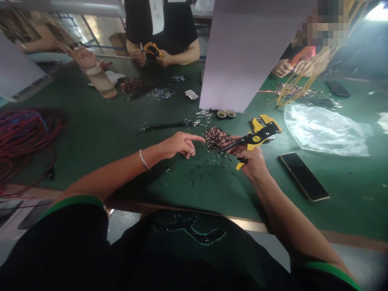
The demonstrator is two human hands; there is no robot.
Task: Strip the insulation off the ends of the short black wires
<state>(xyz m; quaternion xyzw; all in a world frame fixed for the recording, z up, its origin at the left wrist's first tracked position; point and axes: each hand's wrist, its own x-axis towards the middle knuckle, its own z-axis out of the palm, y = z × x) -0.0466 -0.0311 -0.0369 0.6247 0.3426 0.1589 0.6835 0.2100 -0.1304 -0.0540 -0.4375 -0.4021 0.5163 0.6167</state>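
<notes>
A heap of short black wire pieces with coppery ends (217,137) lies in the middle of the green table (115,125). My left hand (182,144) is at the heap's left side, index finger stretched to its edge, the other fingers loosely bent; I see nothing held in it. In my right hand (253,158) is a yellow-and-black wire stripper (257,137), its narrow black nose pointing left over the heap's right edge. Loose dark scraps (194,171) are scattered on the table below the heap.
Long black wires (169,125) lie behind my left hand, and tape rolls (226,114) sit by the upright pale panel (235,56). To the right are a phone (304,176) and a clear plastic bag (327,131). Red cable coils (27,141) lie left. Co-workers handle tools across the table.
</notes>
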